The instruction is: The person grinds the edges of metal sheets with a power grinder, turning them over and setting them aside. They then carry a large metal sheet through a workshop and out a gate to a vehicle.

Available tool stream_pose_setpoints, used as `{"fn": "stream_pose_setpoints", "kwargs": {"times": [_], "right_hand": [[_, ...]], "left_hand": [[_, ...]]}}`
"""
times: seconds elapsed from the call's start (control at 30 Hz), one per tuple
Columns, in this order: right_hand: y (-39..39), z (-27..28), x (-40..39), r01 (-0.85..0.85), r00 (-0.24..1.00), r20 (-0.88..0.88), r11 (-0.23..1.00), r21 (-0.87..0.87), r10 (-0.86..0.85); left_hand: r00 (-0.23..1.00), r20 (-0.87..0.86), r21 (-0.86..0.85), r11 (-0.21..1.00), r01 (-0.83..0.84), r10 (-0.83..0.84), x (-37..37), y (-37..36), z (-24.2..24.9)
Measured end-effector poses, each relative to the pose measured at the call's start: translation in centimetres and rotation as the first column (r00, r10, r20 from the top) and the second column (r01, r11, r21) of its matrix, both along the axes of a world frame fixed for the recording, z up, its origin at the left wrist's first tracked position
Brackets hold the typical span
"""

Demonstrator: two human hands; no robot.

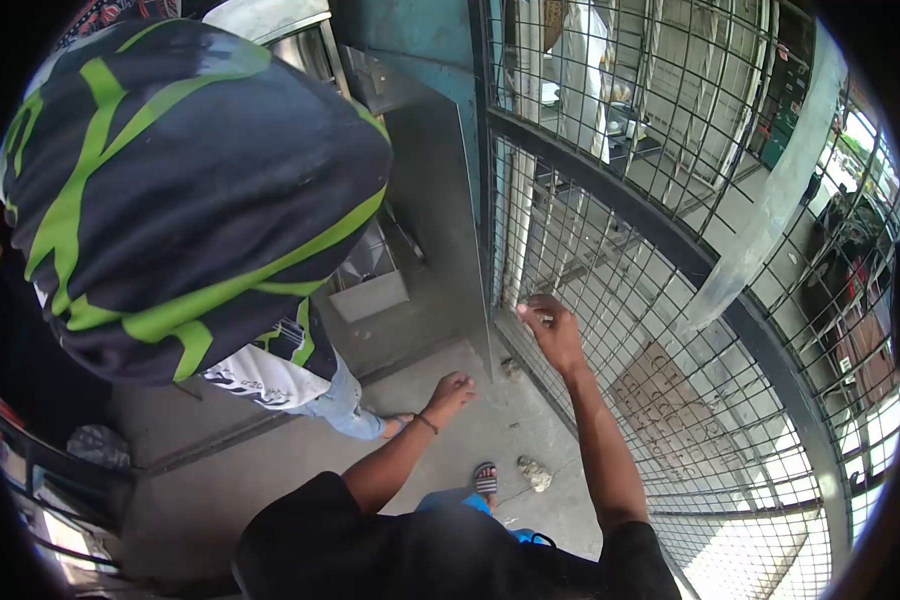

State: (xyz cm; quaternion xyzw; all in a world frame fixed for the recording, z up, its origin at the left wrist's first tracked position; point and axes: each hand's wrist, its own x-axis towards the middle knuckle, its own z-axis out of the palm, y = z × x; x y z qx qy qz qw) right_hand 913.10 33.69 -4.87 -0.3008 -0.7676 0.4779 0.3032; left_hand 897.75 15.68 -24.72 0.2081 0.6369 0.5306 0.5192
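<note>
My right hand (550, 328) is raised in front of the black wire-mesh gate (610, 190), near the edge of an upright grey metal sheet (432, 190). Its thumb and fingers are curled together, and whatever may be between them is too small to name. Lower and to the left is my left hand (450, 396), with a dark band on the wrist. Its fingers are bent inward, and their inside is hidden. Beneath my hands is the concrete floor (420, 480); neither hand plainly touches the sheet.
Close on the left a person (210, 180) in a black and green shirt bends over. Beyond the sheet's left side stands a light metal box (370, 295). A crumpled cloth (535, 473) lies beside my sandalled foot (485, 480). A brown panel (670, 395) shows behind the mesh.
</note>
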Motion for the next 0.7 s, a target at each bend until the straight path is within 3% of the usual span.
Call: {"fn": "stream_pose_setpoints", "kwargs": {"times": [0.03,0.17,0.23,0.4,0.47,0.57,0.67,0.7], "right_hand": [[0.9,1.5,-2.2,-0.015,0.999,0.030,0.999,0.049,0.014],[2.4,6.3,-9.8,-0.044,0.998,0.055,0.990,0.136,0.037],[4.1,7.0,-13.4,0.079,0.997,-0.013,0.976,0.203,-0.078],[7.6,8.2,-17.3,-0.084,0.988,0.145,0.975,0.205,0.055],[8.8,8.1,-17.6,-0.150,0.974,0.200,0.960,0.237,0.103],[9.9,7.8,-18.0,-0.236,0.964,0.198,0.921,0.311,0.180],[9.5,7.2,-17.9,-0.188,0.976,0.175,0.907,0.377,0.130],[9.5,7.2,-18.0,-0.158,0.981,0.165,0.916,0.369,0.103]], "left_hand": [[0.999,-0.036,-0.068,0.997,-0.043,0.041,0.2,0.9,1.8],[0.975,-0.185,-0.025,0.991,-0.129,0.122,-0.6,3.5,4.6],[0.976,-0.166,-0.014,0.989,-0.144,0.140,-0.8,4.7,5.4],[0.952,-0.170,-0.016,0.965,-0.262,0.256,1.4,4.9,6.5],[0.933,-0.243,0.084,0.964,-0.253,0.266,2.8,4.5,6.0],[0.901,-0.175,0.024,0.917,-0.399,0.397,4.9,4.6,5.9],[0.878,-0.148,-0.015,0.886,-0.463,0.456,4.7,5.6,6.9],[0.869,-0.062,-0.033,0.870,-0.493,0.490,4.3,6.4,7.2]]}}
